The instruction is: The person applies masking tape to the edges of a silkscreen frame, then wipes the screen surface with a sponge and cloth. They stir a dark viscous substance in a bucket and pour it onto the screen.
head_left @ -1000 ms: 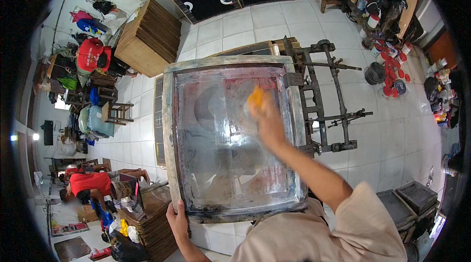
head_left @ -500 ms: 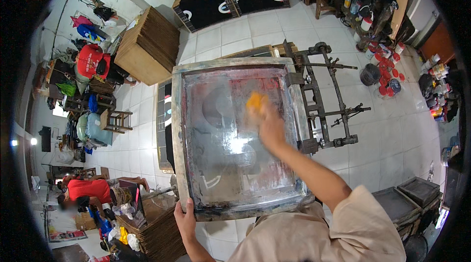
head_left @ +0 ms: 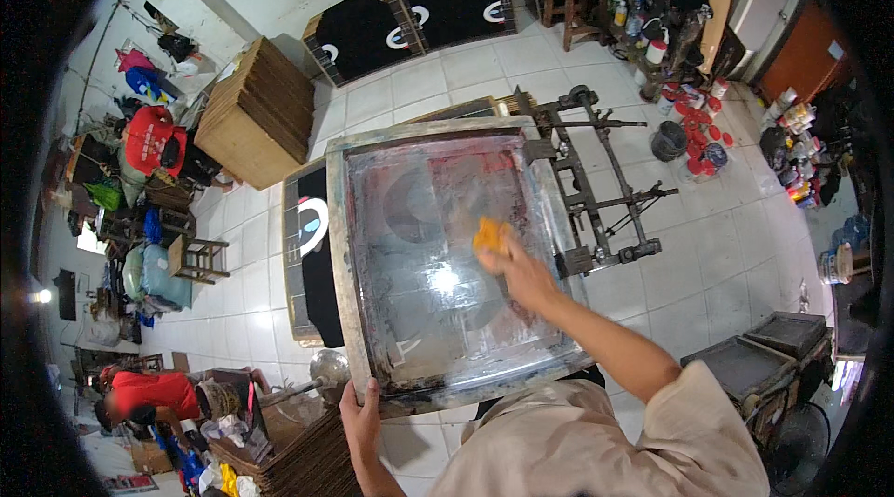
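A wooden-framed printing screen (head_left: 339, 245) lies raised in front of me, its mesh (head_left: 410, 287) grey and wet-looking, with red stains toward the far edge and faint round shapes showing through. My right hand (head_left: 520, 270) is closed around an orange cloth or sponge (head_left: 489, 235), which presses on the right-middle part of the mesh. At the near left corner, my left hand (head_left: 360, 418) grips the frame's rim, thumb on top and the other fingers partly hidden.
A dark metal clamp frame (head_left: 596, 180) joins the screen's right side. Black printed panels (head_left: 312, 245) lie beneath at left. Stacked boards (head_left: 256, 115), a stool (head_left: 197, 259), paint pots (head_left: 698, 138) and trays (head_left: 745, 367) stand around. Two people in red (head_left: 154, 141) work at left.
My right hand has drawn the orange cloth or sponge nearer to me across the mesh. My left hand keeps its hold on the corner. The whole view has shifted and turned a little.
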`<state>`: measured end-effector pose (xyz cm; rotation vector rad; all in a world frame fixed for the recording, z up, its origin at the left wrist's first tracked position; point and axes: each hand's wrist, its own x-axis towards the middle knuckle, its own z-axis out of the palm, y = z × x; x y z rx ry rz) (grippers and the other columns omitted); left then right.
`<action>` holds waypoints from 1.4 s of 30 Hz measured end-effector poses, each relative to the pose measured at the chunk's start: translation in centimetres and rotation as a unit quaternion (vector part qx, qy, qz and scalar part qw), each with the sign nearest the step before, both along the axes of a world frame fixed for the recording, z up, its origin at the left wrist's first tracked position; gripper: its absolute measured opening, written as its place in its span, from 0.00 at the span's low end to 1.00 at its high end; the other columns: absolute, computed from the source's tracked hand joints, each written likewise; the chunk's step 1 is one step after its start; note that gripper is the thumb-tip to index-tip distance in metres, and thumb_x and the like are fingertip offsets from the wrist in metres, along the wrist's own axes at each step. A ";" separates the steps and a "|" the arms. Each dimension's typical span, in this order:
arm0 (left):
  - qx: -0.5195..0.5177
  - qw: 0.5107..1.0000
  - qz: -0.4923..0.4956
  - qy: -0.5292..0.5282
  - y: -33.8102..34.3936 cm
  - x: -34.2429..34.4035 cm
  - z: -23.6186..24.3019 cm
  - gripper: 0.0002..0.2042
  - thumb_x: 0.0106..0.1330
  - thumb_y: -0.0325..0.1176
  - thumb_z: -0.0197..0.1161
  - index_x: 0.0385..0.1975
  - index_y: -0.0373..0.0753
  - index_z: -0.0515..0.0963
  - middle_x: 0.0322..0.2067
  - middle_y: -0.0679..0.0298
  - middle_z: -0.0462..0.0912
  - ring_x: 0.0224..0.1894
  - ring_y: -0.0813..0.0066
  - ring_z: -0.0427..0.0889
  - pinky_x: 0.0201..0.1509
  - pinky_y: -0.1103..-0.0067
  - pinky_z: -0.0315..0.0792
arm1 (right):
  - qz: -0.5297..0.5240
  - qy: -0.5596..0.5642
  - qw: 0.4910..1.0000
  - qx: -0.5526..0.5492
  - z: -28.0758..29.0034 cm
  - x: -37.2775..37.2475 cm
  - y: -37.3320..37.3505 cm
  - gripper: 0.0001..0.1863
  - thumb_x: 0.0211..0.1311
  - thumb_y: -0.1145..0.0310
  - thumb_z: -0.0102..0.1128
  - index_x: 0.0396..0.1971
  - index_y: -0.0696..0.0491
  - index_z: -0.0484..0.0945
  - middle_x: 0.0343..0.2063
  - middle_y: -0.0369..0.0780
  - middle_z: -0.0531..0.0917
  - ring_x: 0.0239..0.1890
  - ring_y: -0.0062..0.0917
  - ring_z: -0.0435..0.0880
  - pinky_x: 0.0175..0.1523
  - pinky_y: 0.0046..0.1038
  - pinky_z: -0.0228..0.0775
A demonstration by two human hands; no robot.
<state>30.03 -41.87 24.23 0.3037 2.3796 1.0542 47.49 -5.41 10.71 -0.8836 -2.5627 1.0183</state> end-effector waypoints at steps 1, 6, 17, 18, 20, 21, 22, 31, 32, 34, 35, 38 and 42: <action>0.008 1.000 -0.005 -0.015 -0.2 -0.4 -0.3 0.22 0.77 0.47 0.68 0.52 0.30 0.81 0.39 0.67 0.84 0.41 0.78 0.76 0.48 0.76 0.71 | 0.055 -0.024 0.995 -0.079 0.4 2.0 -0.7 0.24 0.84 0.63 0.47 0.73 0.53 0.71 0.75 0.58 0.66 0.72 0.50 0.73 0.76 0.42 0.67; 0.011 0.999 -0.010 0.032 -0.7 -0.6 -1.9 0.21 0.78 0.44 0.65 0.54 0.28 0.80 0.40 0.64 0.85 0.44 0.75 0.79 0.50 0.75 0.73 | -0.257 0.358 0.854 -0.277 1.8 11.5 1.8 0.26 0.76 0.67 0.58 0.71 0.54 0.70 0.65 0.44 0.79 0.64 0.37 0.82 0.61 0.42 0.81; 0.019 0.983 0.100 0.155 -7.7 -7.6 -8.8 0.22 0.80 0.50 0.64 0.36 0.33 0.77 0.25 0.73 0.65 0.29 0.79 0.60 0.33 0.73 0.54 | -0.411 0.608 0.553 -0.394 -3.0 33.0 31.7 0.30 0.75 0.49 0.59 0.70 0.48 0.70 0.64 0.44 0.80 0.63 0.40 0.81 0.61 0.48 0.80; -0.056 0.983 0.094 0.150 -8.3 -7.4 -7.6 0.22 0.80 0.50 0.63 0.32 0.35 0.75 0.24 0.74 0.62 0.28 0.80 0.57 0.33 0.73 0.52 | -0.413 0.610 0.566 -0.370 -2.9 34.1 36.6 0.35 0.73 0.43 0.60 0.71 0.48 0.69 0.67 0.45 0.77 0.66 0.44 0.78 0.64 0.51 0.78; -0.150 0.965 0.075 0.201 -8.1 -6.8 -4.8 0.23 0.81 0.48 0.62 0.27 0.38 0.69 0.23 0.75 0.57 0.26 0.80 0.53 0.32 0.72 0.49 | -0.549 0.503 0.493 -0.450 -2.6 36.4 44.8 0.48 0.63 0.30 0.66 0.74 0.45 0.67 0.65 0.39 0.79 0.68 0.38 0.77 0.65 0.51 0.76; -0.054 0.974 0.066 0.208 -7.3 -5.7 -4.0 0.24 0.82 0.48 0.60 0.26 0.39 0.65 0.23 0.74 0.53 0.27 0.80 0.53 0.33 0.71 0.49 | -0.594 0.457 0.478 -0.459 -3.1 37.2 47.4 0.50 0.60 0.28 0.66 0.75 0.45 0.66 0.65 0.39 0.79 0.68 0.40 0.77 0.67 0.52 0.74; -0.058 0.971 0.075 0.217 -6.3 -4.8 -2.8 0.24 0.82 0.49 0.60 0.26 0.39 0.65 0.23 0.73 0.53 0.27 0.79 0.52 0.33 0.71 0.49 | -0.636 0.410 0.458 -0.466 -3.8 37.9 49.3 0.53 0.58 0.26 0.66 0.76 0.45 0.66 0.65 0.40 0.80 0.69 0.41 0.76 0.69 0.53 0.71; -0.105 0.971 0.107 0.186 1.7 2.8 5.7 0.22 0.80 0.49 0.63 0.40 0.30 0.77 0.31 0.69 0.70 0.35 0.76 0.66 0.41 0.73 0.63 | -0.437 0.006 0.867 -0.240 -26.9 46.4 30.2 0.35 0.75 0.47 0.62 0.72 0.55 0.73 0.71 0.52 0.74 0.76 0.44 0.69 0.79 0.40 0.60; -0.130 0.966 0.121 0.185 2.0 2.9 5.9 0.25 0.79 0.49 0.63 0.47 0.24 0.80 0.35 0.63 0.81 0.40 0.73 0.74 0.46 0.73 0.71 | -0.425 -0.069 0.864 -0.261 -29.3 48.0 25.3 0.33 0.76 0.49 0.60 0.69 0.57 0.76 0.70 0.49 0.77 0.71 0.39 0.76 0.74 0.39 0.67; -0.074 0.972 0.090 0.204 2.4 3.3 5.5 0.26 0.79 0.51 0.64 0.48 0.24 0.81 0.35 0.63 0.81 0.40 0.73 0.74 0.47 0.72 0.71 | -0.299 -0.341 0.850 -0.269 -32.4 51.0 15.5 0.28 0.75 0.53 0.61 0.62 0.61 0.80 0.55 0.53 0.86 0.61 0.42 0.83 0.65 0.40 0.76; -0.095 0.976 0.067 0.184 2.3 3.2 5.8 0.27 0.78 0.51 0.64 0.51 0.24 0.81 0.39 0.61 0.83 0.43 0.72 0.76 0.50 0.72 0.72 | -0.390 -0.311 0.753 -0.430 -32.9 52.4 10.5 0.29 0.73 0.51 0.63 0.61 0.59 0.79 0.47 0.52 0.84 0.48 0.43 0.85 0.51 0.46 0.78; -0.028 0.976 0.001 0.214 2.3 3.9 5.2 0.26 0.79 0.48 0.65 0.54 0.24 0.79 0.42 0.61 0.84 0.43 0.70 0.77 0.51 0.71 0.73 | -0.500 -0.257 0.638 -0.527 -31.9 54.0 -1.8 0.31 0.70 0.51 0.66 0.66 0.53 0.75 0.46 0.49 0.83 0.37 0.43 0.87 0.34 0.46 0.79; 0.043 0.995 0.007 0.091 1.6 3.8 5.3 0.24 0.78 0.44 0.65 0.57 0.25 0.79 0.44 0.65 0.83 0.46 0.77 0.76 0.53 0.78 0.72 | -0.475 -0.227 0.668 -0.526 -29.2 51.4 -10.3 0.32 0.70 0.53 0.66 0.69 0.51 0.73 0.53 0.45 0.83 0.41 0.41 0.87 0.36 0.43 0.80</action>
